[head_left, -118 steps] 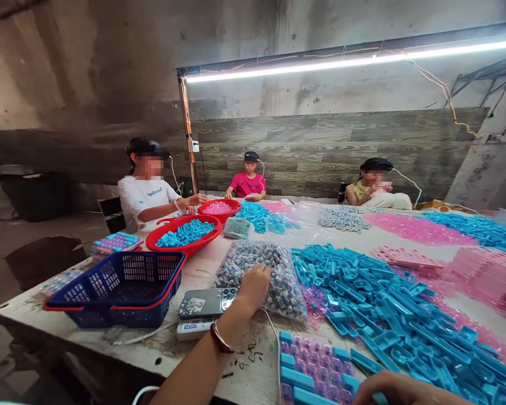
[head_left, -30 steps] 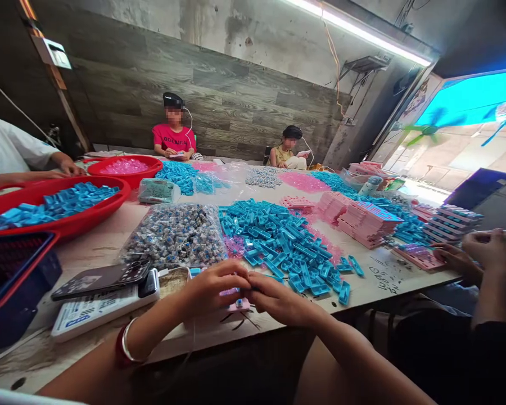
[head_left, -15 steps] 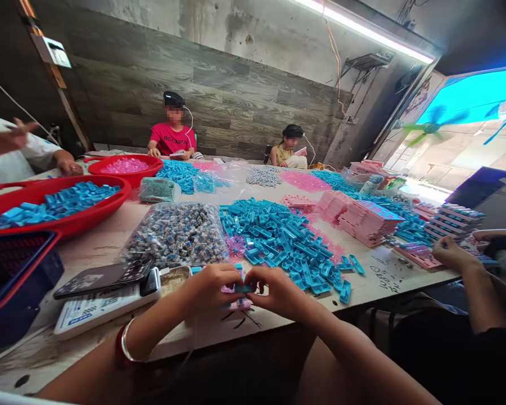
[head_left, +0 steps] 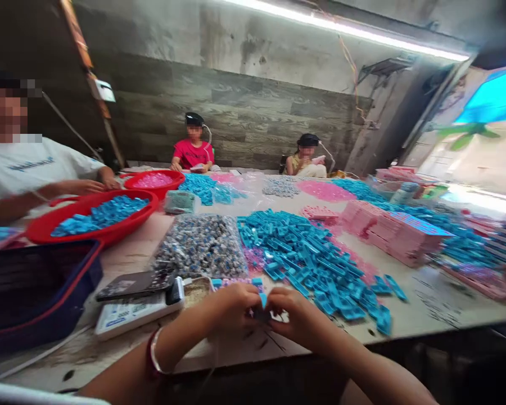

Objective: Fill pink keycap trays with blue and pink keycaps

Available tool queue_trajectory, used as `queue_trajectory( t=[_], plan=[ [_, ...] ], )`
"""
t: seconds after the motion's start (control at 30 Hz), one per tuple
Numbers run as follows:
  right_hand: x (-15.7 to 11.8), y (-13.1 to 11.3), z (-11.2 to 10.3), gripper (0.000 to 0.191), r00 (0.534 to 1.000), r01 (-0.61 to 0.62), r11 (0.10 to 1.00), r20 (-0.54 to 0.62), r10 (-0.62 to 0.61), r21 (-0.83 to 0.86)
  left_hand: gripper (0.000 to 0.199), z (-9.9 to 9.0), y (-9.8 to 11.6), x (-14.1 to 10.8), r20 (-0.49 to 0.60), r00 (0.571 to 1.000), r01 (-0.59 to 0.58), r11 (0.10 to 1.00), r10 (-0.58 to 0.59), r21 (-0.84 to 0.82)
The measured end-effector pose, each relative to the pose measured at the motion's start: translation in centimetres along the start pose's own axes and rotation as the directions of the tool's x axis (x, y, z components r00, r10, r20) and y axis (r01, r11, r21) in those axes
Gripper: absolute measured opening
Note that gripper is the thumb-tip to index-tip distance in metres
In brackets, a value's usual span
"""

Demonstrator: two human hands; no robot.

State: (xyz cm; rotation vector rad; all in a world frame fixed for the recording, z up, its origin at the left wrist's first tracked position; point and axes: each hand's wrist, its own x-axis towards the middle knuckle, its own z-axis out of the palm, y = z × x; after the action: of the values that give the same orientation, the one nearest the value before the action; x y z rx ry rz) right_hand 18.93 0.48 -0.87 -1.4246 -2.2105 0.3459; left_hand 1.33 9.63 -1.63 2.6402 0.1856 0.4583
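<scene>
My left hand and my right hand meet at the near edge of the table, fingers curled in pinches. Between their fingertips is a small blue plastic piece, mostly covered by the fingers. Just behind my left hand lies a pinkish part with blue ends, partly hidden. A large heap of blue plastic pieces spreads beyond my right hand. Left of the heap, a clear bag holds many small grey, white and blue parts.
A phone rests on a white scale-like device at left. Beyond are a dark blue basket and a red basin of blue pieces. Pink stacks stand right. Co-workers sit at the left and far side.
The view has swung left, bringing the co-worker at the left further into frame. My hands stay together around the blue piece, which now points more upward.
</scene>
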Motion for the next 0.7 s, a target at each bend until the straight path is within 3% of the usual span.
queue_trajectory(
  t=[0.1, 0.23, 0.47, 0.7],
  plan=[
    [0.1, 1.0, 0.7, 0.012, 0.998, 0.057, 0.998, 0.015, -0.057, 0.025, 0.016, 0.8, -0.6, 0.0, 0.0, 1.0, -0.006, 0.999, 0.006, 0.049],
    [0.6, 2.3, 1.2, 0.034, 0.99, 0.118, 0.993, 0.074, -0.118, -0.005, 0.018, 1.1, -1.1, 0.0, 0.036, 0.999, -0.035, 0.991, 0.031, 0.126],
    [0.3, 2.5, 1.5, 0.039, 0.992, 0.088, 0.995, 0.089, -0.092, 0.048, 0.011, 0.5, 0.0, 0.3, 0.076, 0.992, -0.114, 0.973, 0.101, 0.201],
    [-0.1, 3.0, 2.0, 0.038, 0.992, 0.1, 0.993, 0.067, -0.104, 0.067, 0.009, 1.4, -0.1, 0.1, 0.083, 0.986, -0.161, 0.936, 0.142, 0.312]
  ],
)
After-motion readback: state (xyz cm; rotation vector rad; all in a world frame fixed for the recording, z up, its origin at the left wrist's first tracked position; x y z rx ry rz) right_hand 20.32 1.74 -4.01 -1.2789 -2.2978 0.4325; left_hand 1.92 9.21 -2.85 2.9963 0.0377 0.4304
